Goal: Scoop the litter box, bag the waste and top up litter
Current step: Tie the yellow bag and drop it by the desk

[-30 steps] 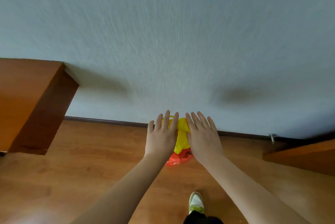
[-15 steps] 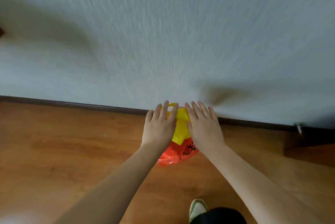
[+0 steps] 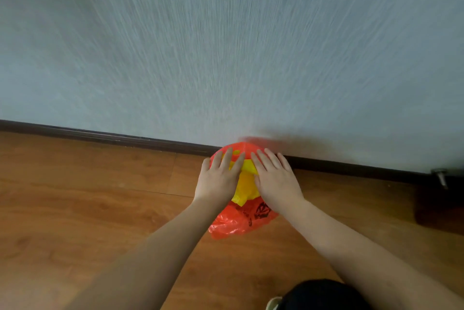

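head view: a pale grey-blue textured wall (image 3: pixel 226 46) fills the upper part of the picture, streaked with motion blur. a dark skirting board (image 3: pixel 100 135) runs along its foot, slanting down to the right. below it lies a wooden plank floor (image 3: pixel 75 196). at the far right edge a small metal door stop (image 3: pixel 440 176) juts out just above a dark brown block of furniture or door edge (image 3: pixel 437 204); which one it is cannot be told. at the bottom edge a dark trouser leg (image 3: pixel 324 294) and the pale toe of a shoe (image 3: pixel 272 304) show beside the right forearm.

the orange plastic bag (image 3: pixel 236 221), printed with dark markings, is near the middle, close against the skirting board; whether it rests on the floor or is lifted off it cannot be told. a yellow thing (image 3: pixel 244 186), plastic or paper, lies on top of or inside the bag between the two hands; what else the bag contains is hidden by the hands and the plastic.

the left hand (image 3: pixel 219 179) lies palm down on the left side of the bag, fingers straight and slightly spread, pressing on it. the right hand (image 3: pixel 275 179) lies the same way on the right side, fingers flat and close together. neither hand curls round anything. the two hands are just beside each other, with the yellow strip showing in the gap. both bare forearms cover the near sides of the bag.
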{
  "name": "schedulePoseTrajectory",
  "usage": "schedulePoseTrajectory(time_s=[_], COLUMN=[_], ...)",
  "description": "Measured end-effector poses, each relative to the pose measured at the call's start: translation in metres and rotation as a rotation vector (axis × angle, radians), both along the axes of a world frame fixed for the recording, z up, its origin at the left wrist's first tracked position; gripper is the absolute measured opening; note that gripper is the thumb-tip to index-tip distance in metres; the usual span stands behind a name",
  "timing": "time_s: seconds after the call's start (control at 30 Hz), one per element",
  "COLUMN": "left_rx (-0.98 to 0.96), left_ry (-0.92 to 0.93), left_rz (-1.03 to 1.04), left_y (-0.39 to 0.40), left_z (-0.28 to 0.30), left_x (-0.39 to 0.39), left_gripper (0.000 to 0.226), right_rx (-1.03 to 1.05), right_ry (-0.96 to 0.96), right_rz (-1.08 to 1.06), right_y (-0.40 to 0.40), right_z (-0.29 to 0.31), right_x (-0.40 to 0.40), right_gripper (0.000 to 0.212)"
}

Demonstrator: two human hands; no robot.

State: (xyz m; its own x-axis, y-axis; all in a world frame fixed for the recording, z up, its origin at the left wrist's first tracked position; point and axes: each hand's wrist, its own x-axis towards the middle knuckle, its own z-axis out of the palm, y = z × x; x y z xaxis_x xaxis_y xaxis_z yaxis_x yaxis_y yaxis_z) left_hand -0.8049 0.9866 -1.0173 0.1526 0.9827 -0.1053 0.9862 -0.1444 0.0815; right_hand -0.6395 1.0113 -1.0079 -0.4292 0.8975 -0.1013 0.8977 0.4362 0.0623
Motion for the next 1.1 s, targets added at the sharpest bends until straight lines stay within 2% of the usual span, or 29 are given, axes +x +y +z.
schedulePoseTrajectory(time_s=[0.33,0.67,0.9,1.1], left_rx=[-0.110,-0.097,-0.119,-0.084], left_ry=[0.094,0.129,0.146,0.083], left_rz=[-0.038,-0.023,-0.019,0.059], left_y=[0.002,0.004,-0.012,-0.033], left_z=[-0.041,-0.034,0.023,0.132], left_x=[-0.008,-0.010,-0.013,-0.022], left_gripper=[0.054,0.059,0.062,0.060], right_rx=[-0.098,-0.103,-0.098,-0.073], right_ry=[0.015,-0.001,0.078,0.165], right_rz=[-0.040,-0.057,-0.026,-0.096], right_y=[0.000,0.005,-0.006,-0.027], right_z=[-0.050,-0.043,0.002,0.099], right_x=[-0.004,-0.003,0.004,0.007], right_gripper=[0.055,0.059,0.058,0.062])
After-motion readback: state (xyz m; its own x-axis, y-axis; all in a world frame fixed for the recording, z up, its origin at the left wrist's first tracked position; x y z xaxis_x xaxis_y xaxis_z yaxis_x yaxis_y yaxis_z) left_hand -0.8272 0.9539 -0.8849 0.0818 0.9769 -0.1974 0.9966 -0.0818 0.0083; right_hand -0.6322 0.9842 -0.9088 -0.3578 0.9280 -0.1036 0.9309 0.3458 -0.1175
